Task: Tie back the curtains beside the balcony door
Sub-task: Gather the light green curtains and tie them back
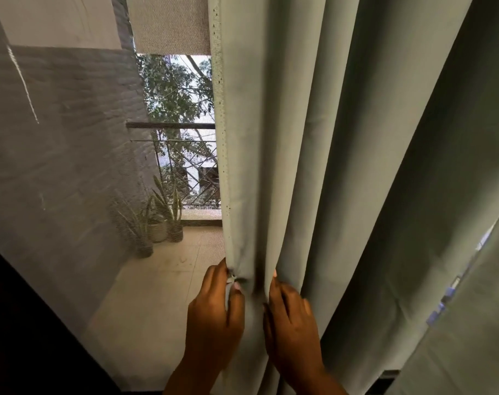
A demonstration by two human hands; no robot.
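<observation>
- My left hand pinches the hemmed edge of the sage-green curtain, thumb in front and fingers curled behind the cloth, with something small and pale caught at the pinch that I cannot identify.
- My right hand lies on the next fold over, fingers tucked into the pleat; whether they close round the fold I cannot tell, as the cloth hides the tips.
- The curtain hangs in deep vertical folds to the right of the balcony door opening, its stitched edge running down beside the view of the balcony railing and the potted plants.
- The cloth looks thick and soft, probably fairly weighty; I judge it will bunch readily but slide out of a loose grip.
- I would gather the folds together at this height and hold the whole bundle, not just the hem.
- I see no tie-back cord or hook from here.
</observation>
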